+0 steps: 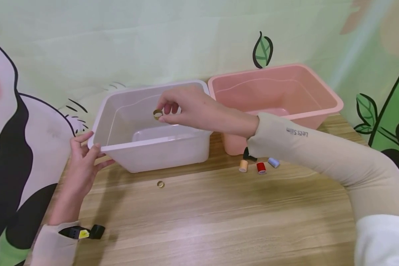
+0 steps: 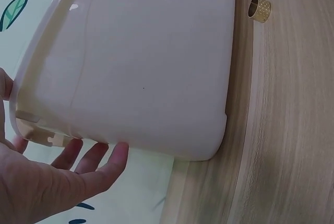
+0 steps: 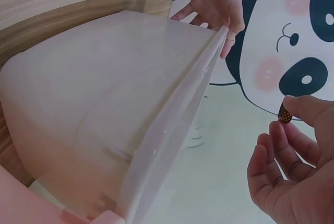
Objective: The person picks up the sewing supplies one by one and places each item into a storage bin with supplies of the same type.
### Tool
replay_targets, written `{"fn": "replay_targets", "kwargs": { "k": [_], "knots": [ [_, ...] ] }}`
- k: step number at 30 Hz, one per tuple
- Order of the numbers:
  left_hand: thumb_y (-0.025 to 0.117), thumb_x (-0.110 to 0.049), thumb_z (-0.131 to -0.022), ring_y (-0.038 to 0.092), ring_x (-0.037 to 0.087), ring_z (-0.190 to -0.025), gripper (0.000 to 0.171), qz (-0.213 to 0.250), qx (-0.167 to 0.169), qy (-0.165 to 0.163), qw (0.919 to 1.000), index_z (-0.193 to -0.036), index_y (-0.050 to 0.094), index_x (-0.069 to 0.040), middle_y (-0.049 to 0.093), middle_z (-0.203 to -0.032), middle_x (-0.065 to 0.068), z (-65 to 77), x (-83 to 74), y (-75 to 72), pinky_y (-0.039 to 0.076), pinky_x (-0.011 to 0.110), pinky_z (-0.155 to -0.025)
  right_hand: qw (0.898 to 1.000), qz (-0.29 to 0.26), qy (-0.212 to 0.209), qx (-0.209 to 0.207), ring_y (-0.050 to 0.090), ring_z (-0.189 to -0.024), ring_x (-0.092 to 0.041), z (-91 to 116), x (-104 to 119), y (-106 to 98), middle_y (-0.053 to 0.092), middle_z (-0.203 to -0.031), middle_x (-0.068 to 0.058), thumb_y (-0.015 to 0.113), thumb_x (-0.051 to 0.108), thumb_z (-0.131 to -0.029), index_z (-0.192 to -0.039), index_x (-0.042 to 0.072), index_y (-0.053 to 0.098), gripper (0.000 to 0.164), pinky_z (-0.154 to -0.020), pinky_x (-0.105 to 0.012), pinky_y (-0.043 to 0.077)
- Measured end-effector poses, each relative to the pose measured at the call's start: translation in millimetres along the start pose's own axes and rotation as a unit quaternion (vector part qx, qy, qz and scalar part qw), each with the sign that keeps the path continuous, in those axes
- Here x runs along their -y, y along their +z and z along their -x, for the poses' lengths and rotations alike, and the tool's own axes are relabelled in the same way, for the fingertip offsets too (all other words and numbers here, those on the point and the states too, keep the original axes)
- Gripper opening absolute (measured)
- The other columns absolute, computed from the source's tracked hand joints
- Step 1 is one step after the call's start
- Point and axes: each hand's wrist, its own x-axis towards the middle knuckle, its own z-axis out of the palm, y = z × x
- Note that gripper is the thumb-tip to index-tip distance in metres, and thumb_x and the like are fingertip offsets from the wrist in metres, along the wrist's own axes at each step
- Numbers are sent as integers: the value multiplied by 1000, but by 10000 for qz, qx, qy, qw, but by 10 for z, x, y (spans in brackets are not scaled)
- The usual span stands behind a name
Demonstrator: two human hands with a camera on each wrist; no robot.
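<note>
My right hand (image 1: 194,109) pinches a gold ring thimble (image 1: 157,114) between thumb and fingertip, above the opening of the white plastic bin (image 1: 163,153). In the right wrist view that thimble (image 3: 285,114) shows a dimpled band. With thumb and fingers, my left hand (image 1: 81,162) grips the bin's front left corner at the rim; in the left wrist view several fingertips (image 2: 119,156) curl beneath it. Another gold ring thimble (image 1: 160,184) lies on the wooden table in front of the bin.
A pink plastic bin (image 1: 319,117) stands to the right of the white one. Before it on the table (image 1: 199,221) lie an orange thread spool (image 1: 243,166), a red spool (image 1: 261,168) and a light blue spool (image 1: 273,162). A printed cloth (image 1: 173,40) hangs behind.
</note>
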Motion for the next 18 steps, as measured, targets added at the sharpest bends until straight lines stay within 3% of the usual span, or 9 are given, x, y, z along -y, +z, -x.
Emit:
{"fn": "replay_targets", "kwargs": {
  "k": [18],
  "knots": [
    [52, -16, -106, 65, 14, -97, 44, 11, -49, -55, 10000, -139, 23, -23, 41, -135, 4, 0, -5, 26, 63, 31, -75, 9998, -69, 180, 54, 63, -90, -8, -89, -5, -77, 71, -96, 4, 72, 25, -96, -111, 12, 72, 20, -83, -22, 49]
  ]
}}
